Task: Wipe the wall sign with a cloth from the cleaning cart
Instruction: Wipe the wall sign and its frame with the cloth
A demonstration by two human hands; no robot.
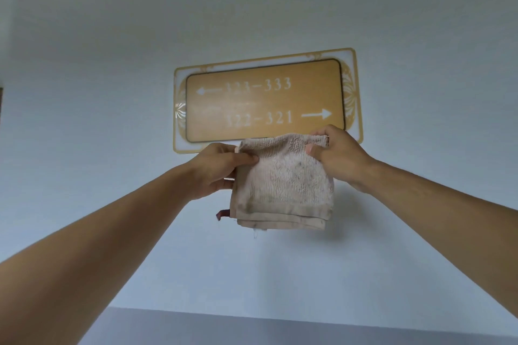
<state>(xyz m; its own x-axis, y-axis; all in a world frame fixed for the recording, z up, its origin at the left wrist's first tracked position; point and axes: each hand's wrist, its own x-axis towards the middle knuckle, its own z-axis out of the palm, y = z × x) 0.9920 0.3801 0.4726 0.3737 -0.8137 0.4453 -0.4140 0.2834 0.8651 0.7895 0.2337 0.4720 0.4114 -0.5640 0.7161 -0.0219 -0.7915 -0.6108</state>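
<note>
A gold wall sign [263, 98] with white room numbers and two arrows hangs on the pale wall, tilted slightly in view. Just below its lower edge I hold a folded beige terry cloth [283, 185], stained and with a small dark red tag at its lower left. My left hand [215, 171] pinches the cloth's upper left corner with thumb on the front. My right hand [336, 154] grips the upper right corner, its knuckles overlapping the sign's lower right border. The cloth hangs down between both hands.
The white wall [112, 36] fills the view around the sign. A darker grey band [280, 328] runs along the bottom. A dark edge [1, 101] shows at the far left.
</note>
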